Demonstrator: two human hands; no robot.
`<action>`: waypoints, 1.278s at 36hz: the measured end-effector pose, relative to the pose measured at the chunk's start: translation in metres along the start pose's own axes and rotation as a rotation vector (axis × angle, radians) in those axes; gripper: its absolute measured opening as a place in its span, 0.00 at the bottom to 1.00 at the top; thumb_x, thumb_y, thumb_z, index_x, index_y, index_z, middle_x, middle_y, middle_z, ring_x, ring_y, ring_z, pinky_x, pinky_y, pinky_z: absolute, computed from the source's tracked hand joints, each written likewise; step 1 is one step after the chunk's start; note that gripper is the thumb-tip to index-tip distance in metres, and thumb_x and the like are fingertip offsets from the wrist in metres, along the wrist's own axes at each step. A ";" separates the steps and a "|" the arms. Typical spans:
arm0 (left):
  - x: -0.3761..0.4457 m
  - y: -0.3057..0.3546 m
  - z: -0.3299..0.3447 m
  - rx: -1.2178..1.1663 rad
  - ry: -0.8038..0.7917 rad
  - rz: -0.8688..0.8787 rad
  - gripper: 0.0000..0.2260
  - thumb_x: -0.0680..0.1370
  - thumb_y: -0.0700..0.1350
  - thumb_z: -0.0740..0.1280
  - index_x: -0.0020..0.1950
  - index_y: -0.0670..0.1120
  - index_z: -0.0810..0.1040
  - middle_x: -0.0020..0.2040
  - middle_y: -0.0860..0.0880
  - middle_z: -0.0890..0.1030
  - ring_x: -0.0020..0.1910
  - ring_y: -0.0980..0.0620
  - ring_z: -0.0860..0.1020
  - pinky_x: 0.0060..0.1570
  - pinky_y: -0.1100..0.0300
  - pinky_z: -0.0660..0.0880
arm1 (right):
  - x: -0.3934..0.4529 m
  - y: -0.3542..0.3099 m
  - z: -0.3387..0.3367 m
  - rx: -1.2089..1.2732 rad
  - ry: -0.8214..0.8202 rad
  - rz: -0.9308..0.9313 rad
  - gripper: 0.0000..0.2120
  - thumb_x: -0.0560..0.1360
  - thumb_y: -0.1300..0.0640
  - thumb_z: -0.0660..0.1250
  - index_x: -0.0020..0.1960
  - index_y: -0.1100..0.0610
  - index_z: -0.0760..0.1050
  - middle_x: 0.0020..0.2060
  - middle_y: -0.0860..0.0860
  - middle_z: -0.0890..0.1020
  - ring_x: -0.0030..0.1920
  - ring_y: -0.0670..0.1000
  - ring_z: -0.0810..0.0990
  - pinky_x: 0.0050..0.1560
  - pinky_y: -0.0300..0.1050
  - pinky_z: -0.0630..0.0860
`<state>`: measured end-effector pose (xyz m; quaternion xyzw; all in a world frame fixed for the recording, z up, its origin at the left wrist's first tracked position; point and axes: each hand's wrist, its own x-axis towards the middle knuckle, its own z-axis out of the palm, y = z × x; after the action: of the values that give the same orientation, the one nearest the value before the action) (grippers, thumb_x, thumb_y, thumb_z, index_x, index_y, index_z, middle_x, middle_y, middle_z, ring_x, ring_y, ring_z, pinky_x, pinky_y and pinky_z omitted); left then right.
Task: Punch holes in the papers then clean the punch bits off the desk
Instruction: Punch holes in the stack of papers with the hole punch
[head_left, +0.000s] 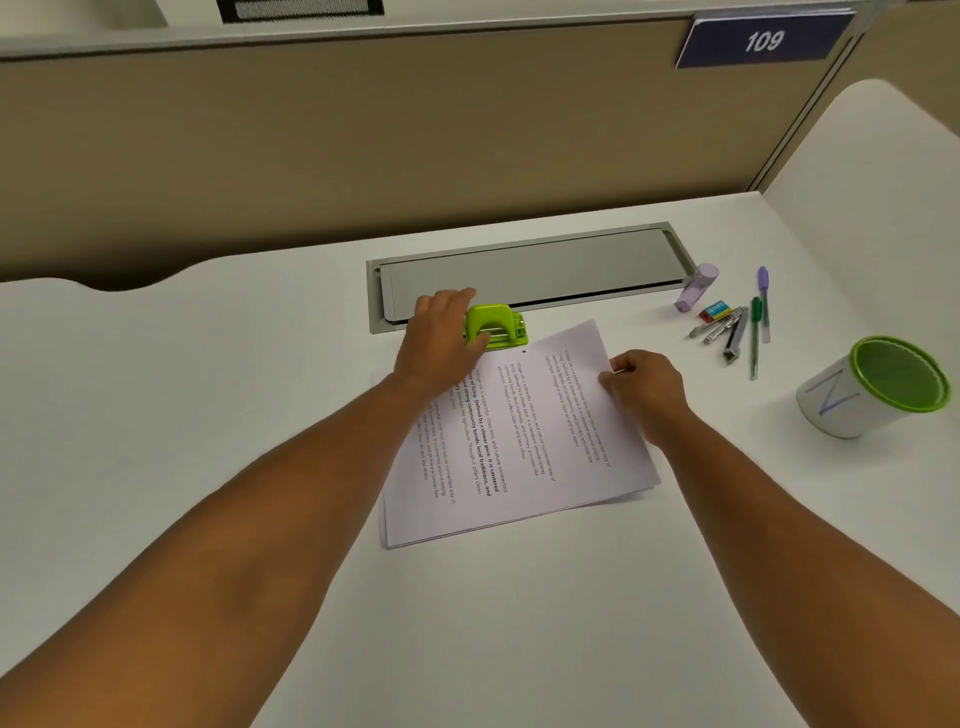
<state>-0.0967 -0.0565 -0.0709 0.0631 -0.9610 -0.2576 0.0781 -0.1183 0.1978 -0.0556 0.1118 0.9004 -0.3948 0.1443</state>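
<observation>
A stack of printed white papers lies on the white desk in front of me. A lime green hole punch sits at the stack's far edge, in front of the grey cable tray. My left hand grips the punch from its left side, thumb curled at its front. My right hand pinches the right edge of the papers near the far corner. One small dark hole shows in the top sheet just right of the punch.
A grey cable tray lid is set into the desk behind the punch. To the right lie a purple glue stick, an eraser, metal clips, pens and a white cup with a green rim. A beige partition stands behind.
</observation>
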 end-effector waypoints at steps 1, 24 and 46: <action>-0.002 -0.001 0.000 -0.020 0.058 0.011 0.24 0.78 0.55 0.67 0.72 0.49 0.69 0.70 0.48 0.72 0.67 0.47 0.69 0.62 0.52 0.70 | -0.001 0.000 0.000 0.012 -0.007 0.003 0.04 0.75 0.56 0.67 0.46 0.56 0.79 0.42 0.51 0.83 0.45 0.56 0.83 0.53 0.55 0.80; -0.095 -0.034 -0.048 -0.489 0.334 -0.554 0.21 0.79 0.56 0.65 0.70 0.49 0.69 0.68 0.47 0.74 0.64 0.47 0.75 0.57 0.56 0.73 | -0.050 -0.019 -0.019 0.381 -0.224 0.103 0.04 0.79 0.61 0.65 0.47 0.61 0.77 0.43 0.57 0.83 0.41 0.56 0.82 0.39 0.48 0.80; -0.169 -0.019 -0.091 -1.021 0.126 -0.588 0.08 0.80 0.48 0.66 0.58 0.49 0.78 0.55 0.48 0.83 0.53 0.45 0.82 0.56 0.44 0.79 | -0.096 -0.015 -0.028 0.415 0.054 -0.199 0.04 0.78 0.57 0.64 0.49 0.54 0.77 0.46 0.51 0.82 0.41 0.50 0.80 0.43 0.47 0.78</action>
<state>0.0874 -0.0897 -0.0228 0.2963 -0.6513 -0.6939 0.0807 -0.0380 0.2001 0.0064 0.0604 0.8102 -0.5805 0.0543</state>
